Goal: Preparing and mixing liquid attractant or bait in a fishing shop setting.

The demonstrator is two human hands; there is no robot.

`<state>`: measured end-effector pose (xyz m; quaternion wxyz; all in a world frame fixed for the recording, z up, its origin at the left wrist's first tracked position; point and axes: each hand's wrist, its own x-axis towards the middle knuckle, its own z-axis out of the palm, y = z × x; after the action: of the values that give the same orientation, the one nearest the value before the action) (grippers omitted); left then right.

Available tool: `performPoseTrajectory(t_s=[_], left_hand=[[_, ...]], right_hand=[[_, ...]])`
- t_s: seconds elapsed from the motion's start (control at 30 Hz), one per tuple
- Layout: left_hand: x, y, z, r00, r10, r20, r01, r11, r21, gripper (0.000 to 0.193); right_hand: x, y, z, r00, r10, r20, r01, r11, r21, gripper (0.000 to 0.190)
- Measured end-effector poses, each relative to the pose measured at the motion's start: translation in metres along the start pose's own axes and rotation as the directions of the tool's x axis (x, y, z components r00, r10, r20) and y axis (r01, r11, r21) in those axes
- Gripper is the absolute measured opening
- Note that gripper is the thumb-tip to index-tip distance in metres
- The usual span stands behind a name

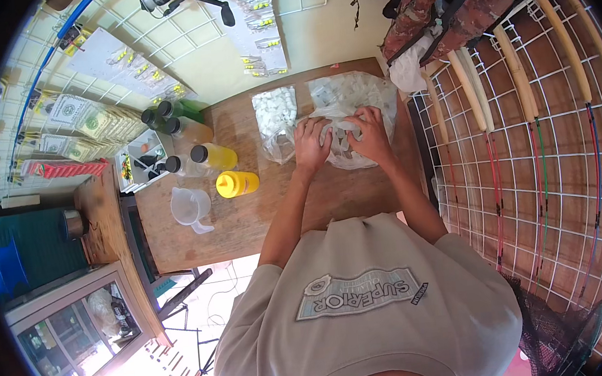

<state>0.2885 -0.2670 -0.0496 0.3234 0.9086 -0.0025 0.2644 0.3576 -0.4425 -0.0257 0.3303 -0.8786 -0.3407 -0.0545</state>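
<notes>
A large transparent plastic bag (355, 89) lies on the wooden table, with pale, small pieces showing dimly through it. My left hand (312, 140) pinches the bag's gathered plastic at its left side, thumb towards the middle. Opposite it, my right hand (372, 133) grips the same plastic between curled fingers and thumb. Just left of my left hand lies a smaller transparent bag (275, 109) filled with small white pieces. Its loose, crumpled end reaches down beside my left wrist. What my fingertips touch inside the folds is hidden.
A yellow squeeze bottle (237, 183), a plastic measuring jug (190, 205) and several black-capped bottles (215, 156) stand on the left. Behind them is a white compartment box (145, 160). Fishing rods (517, 75) hang on a wire grid at right, near a camouflage bag (436, 13).
</notes>
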Motion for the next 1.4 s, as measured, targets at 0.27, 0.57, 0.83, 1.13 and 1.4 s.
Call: performPoseTrajectory(t_s=[0.27, 0.57, 0.83, 1.13, 1.4], left_hand=[[0.001, 0.024, -0.035, 0.998, -0.061, -0.029, 0.057, 0.992, -0.116, 0.027], [0.013, 0.039, -0.080, 0.998, -0.027, -0.060, 0.014, 0.979, -0.202, 0.031], [0.009, 0.043, -0.120, 0.993, 0.012, -0.121, -0.027, 0.991, -0.129, 0.032], [-0.002, 0.031, -0.209, 0.968, -0.006, -0.252, -0.032, 0.989, -0.144, 0.032], [-0.042, -0.016, -0.259, 0.928, -0.134, -0.346, 0.092, 0.987, -0.135, 0.028]], right_hand=[[0.002, -0.015, -0.019, 0.991, -0.120, -0.051, 0.124, 0.988, 0.092, 0.043], [0.014, -0.070, -0.016, 0.998, 0.043, -0.035, -0.019, 0.867, 0.497, 0.036], [0.019, -0.097, 0.007, 0.997, -0.018, -0.073, 0.061, 0.765, 0.641, 0.052], [0.011, -0.153, 0.040, 0.997, -0.068, -0.029, 0.072, 0.816, 0.573, 0.074], [-0.008, -0.202, 0.108, 0.990, -0.127, 0.061, 0.078, 0.859, 0.506, 0.086]])
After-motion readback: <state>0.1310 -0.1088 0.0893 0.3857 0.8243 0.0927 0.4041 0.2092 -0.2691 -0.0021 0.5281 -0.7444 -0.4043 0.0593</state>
